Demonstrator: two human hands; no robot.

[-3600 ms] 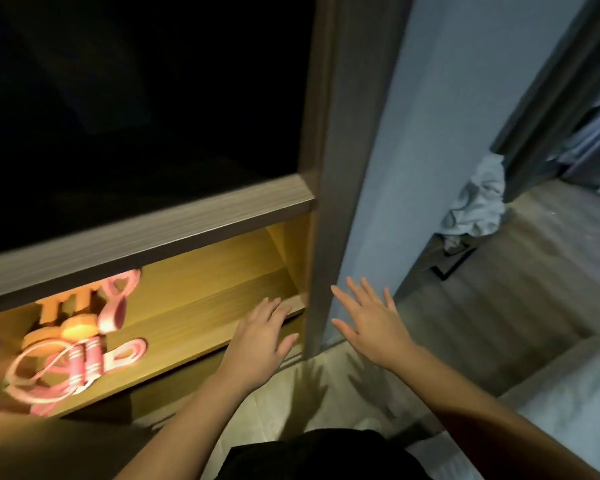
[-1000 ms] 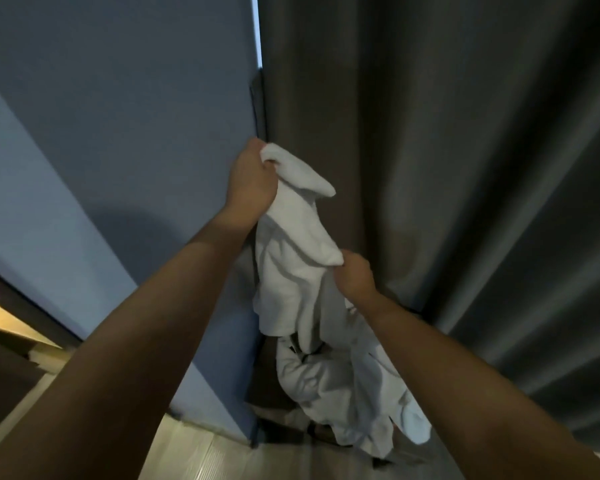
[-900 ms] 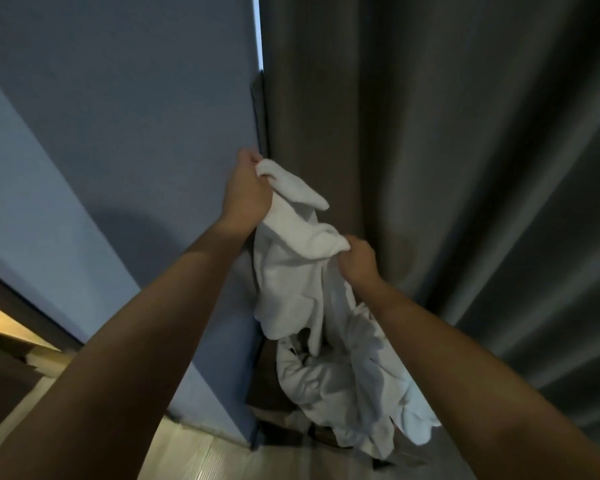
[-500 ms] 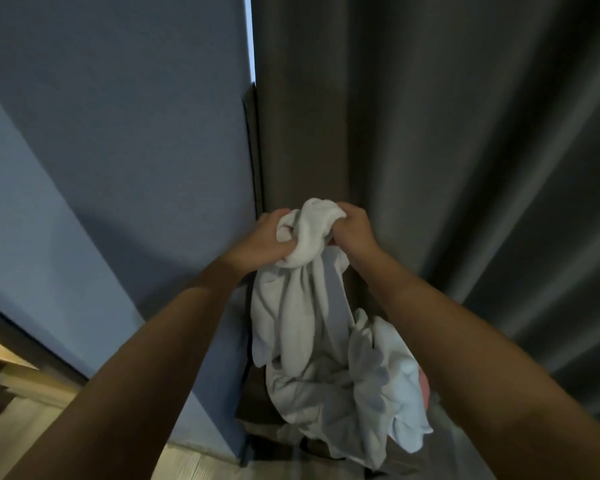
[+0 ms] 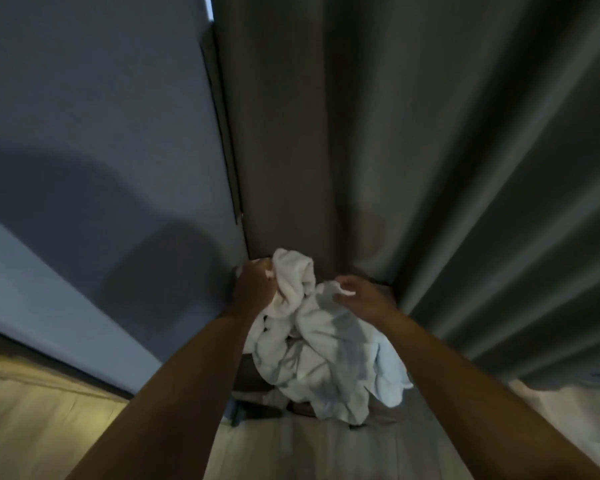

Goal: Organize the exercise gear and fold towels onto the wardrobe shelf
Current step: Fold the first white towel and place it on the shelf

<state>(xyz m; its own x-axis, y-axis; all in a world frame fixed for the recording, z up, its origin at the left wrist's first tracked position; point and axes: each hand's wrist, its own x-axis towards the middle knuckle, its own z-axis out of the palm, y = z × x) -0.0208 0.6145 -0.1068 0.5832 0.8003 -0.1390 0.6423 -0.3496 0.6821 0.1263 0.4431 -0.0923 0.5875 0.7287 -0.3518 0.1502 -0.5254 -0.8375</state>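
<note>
Whatever the white towel heap (image 5: pixel 323 351) rests on is dark and mostly hidden beneath it, and I cannot tell whether it is one towel or several. It lies far centre, between the blue wall (image 5: pixel 94 140) on the left and one grey curtain (image 5: pixel 465 150) on the right, beyond the floor (image 5: pixel 309 452). Of the two hands, the left hand (image 5: pixel 253 289) has its fingers clenched round the top fold, and the right hand (image 5: pixel 364 301) pinches an edge.

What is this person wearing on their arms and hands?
Nothing that shows. Both forearms are bare down to the frame's edge, no sleeves. The left hand and right hand have no gloves, and no watch or bracelet shows at either wrist.
</note>
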